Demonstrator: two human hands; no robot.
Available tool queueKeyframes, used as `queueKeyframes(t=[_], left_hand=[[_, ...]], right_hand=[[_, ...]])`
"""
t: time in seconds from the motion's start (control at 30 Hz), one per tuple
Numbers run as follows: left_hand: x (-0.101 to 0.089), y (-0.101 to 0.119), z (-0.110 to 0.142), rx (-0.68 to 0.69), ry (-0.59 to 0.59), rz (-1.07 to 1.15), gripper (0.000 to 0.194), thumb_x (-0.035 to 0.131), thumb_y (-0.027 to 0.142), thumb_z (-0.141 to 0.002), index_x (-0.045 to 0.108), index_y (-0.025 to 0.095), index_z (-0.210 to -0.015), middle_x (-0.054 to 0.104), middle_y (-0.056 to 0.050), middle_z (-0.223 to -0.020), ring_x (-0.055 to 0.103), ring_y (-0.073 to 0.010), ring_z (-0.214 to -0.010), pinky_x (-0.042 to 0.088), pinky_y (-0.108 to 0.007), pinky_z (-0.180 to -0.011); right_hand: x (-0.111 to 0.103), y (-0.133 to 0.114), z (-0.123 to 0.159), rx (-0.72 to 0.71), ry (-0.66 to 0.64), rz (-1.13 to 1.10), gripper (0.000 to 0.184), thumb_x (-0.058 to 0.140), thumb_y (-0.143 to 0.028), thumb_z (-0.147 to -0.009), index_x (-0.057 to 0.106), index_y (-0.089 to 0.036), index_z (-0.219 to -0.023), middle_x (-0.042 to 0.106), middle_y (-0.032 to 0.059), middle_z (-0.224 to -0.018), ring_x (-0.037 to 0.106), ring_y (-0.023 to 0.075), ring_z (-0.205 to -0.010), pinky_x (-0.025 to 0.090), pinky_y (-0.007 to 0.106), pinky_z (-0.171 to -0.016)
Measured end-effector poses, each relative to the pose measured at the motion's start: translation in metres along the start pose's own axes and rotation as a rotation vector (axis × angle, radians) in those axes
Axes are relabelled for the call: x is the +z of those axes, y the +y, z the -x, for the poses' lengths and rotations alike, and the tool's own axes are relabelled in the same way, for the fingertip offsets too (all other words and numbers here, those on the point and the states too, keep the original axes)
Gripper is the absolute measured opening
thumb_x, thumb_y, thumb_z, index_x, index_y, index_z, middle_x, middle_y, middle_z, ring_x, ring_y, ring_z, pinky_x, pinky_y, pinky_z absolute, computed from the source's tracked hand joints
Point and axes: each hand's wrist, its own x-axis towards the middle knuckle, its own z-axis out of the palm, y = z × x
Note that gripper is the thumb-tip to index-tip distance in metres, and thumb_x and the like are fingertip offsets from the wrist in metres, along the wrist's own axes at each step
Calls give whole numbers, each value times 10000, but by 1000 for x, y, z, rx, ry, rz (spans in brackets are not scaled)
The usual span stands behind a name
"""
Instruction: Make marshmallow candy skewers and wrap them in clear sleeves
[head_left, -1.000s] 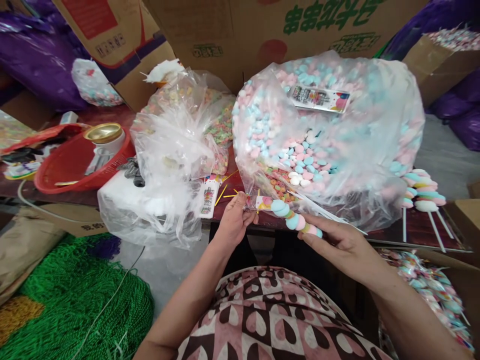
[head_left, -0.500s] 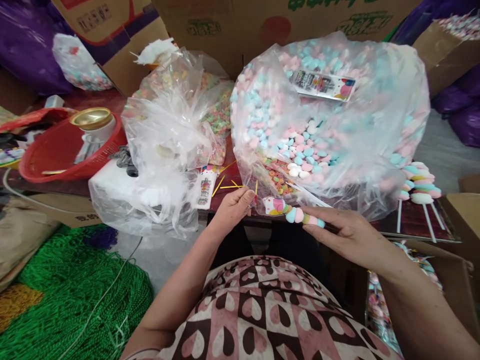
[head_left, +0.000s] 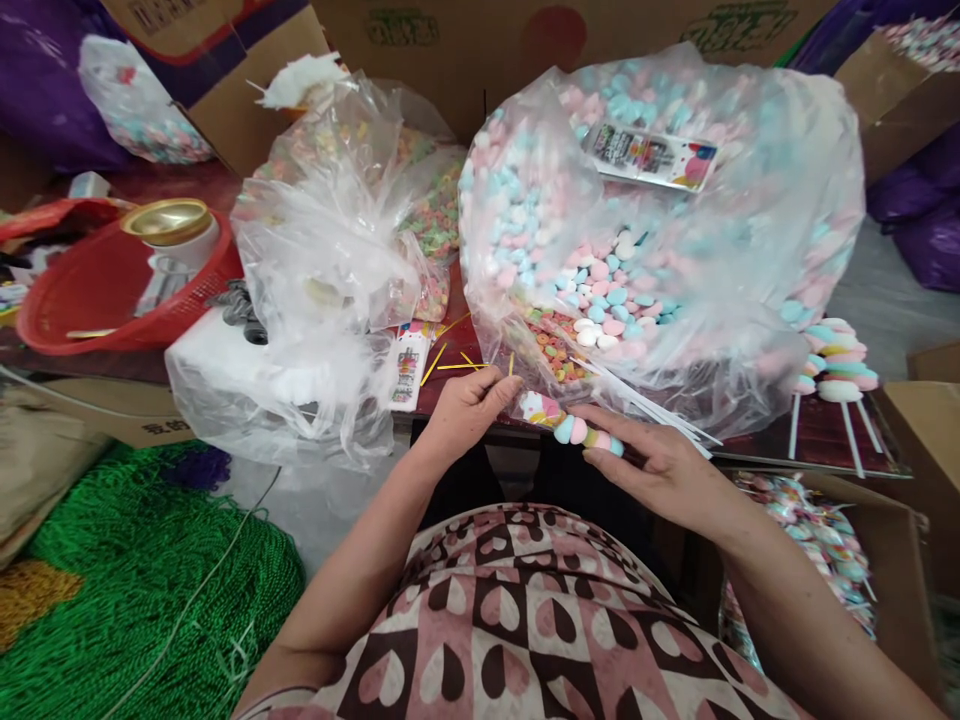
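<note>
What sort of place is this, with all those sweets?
Probably a small sweet-packing workshop. There's a big clear bag of pink and blue sweets, a row of sweets in the person's right hand, and an open cardboard box holding many more colourful pieces.

- Just beyond the hands (head_left: 472, 410), the desk (head_left: 821, 440) runs crosswise, its top dark red.
- Farther beyond the hands rises a large brown cardboard box (head_left: 480, 60), with green print and a red disc.
- Beyond and left of the hands leans another box (head_left: 251, 95), crossed by a purple band.
- Far left of the hands, a bulky purple bag (head_left: 45, 90).
- Far right of the hands, bare grey floor (head_left: 889, 245).
- Light soft, rather dim.
</note>
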Motion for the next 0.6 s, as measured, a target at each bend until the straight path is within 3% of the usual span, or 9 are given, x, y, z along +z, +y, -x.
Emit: queueKeyframes(t=[0.17, 0.27, 0.4, 0.53, 0.6], left_hand=[[-6, 10, 1, 18, 82, -44, 369, 580, 399, -855, 449, 183, -587, 371, 49, -573, 331, -91, -571, 264, -231, -546], [-9, 16, 3, 31, 89, -68, 349, 608, 391, -835, 480, 183, -586, 419, 50, -558, 349, -89, -561, 271, -225, -532], [-9, 19, 5, 89, 115, -38, 327, 625, 396, -829, 519, 186, -602, 470, 48, -548, 377, -89, -549, 295, -226, -536], [-9, 19, 5, 121, 165, 19, 318, 623, 381, -835, 503, 189, -611, 444, 55, -550, 353, -82, -534, 284, -229, -533], [-9, 20, 4, 106, 143, 5, 304, 619, 350, -833, 496, 187, -608, 453, 54, -553, 355, -81, -536, 282, -228, -532]], right_hand=[[-1, 0, -2, -1, -15, 6, 483, 606, -310, -885, 590, -279, -1367, 687, 52, -1282, 680, 248, -1117, 541, 387, -956], [-1, -1, -3, 65, 35, -45, 391, 573, -364, -910, 660, -259, -1277, 766, 55, -1047, 720, 221, -899, 573, 338, -788], [4, -1, -3, 192, 91, -165, 399, 544, -430, -925, 660, -234, -1253, 727, 28, -765, 636, 165, -647, 501, 268, -566], [7, -3, -4, 148, -34, -193, 368, 579, -439, -895, 697, -226, -1171, 723, 29, -799, 602, 153, -650, 469, 261, -584], [7, -4, -5, 121, -27, -146, 355, 593, -434, -885, 702, -228, -1153, 713, 27, -827, 591, 152, -664, 465, 264, -607]])
